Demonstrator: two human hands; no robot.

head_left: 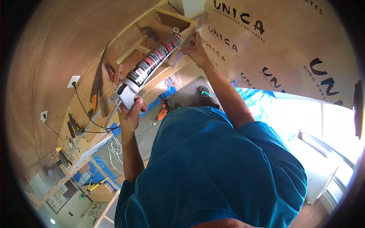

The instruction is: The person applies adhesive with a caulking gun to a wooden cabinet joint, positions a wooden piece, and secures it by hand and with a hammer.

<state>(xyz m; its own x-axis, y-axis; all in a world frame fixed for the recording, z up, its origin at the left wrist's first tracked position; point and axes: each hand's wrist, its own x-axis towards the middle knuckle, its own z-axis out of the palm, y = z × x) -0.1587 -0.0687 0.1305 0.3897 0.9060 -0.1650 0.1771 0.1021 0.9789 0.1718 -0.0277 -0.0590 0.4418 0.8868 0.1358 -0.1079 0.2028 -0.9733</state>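
Observation:
A caulking gun (pixel 131 98) loaded with a black cartridge with red bands (pixel 154 60) is tilted up in front of me, its nozzle end toward the upper right. My left hand (pixel 131 113) is closed round its handle end. Farther up, my right hand (pixel 195 52) has its fingers spread against the edge of a light wooden frame (pixel 186 26); whether it bears any weight there does not show. Inside the frame lies a hammer (pixel 149 32), partly behind the cartridge.
Long saws (pixel 99 74) and pliers-like tools (pixel 76 127) lie along the plywood wall at left. A plugged outlet (pixel 73 81) trails a black cord. An orange power drill (pixel 162 110) is on the floor near my shoe (pixel 204 91). Laminate sheeting (pixel 281 49) rises at right.

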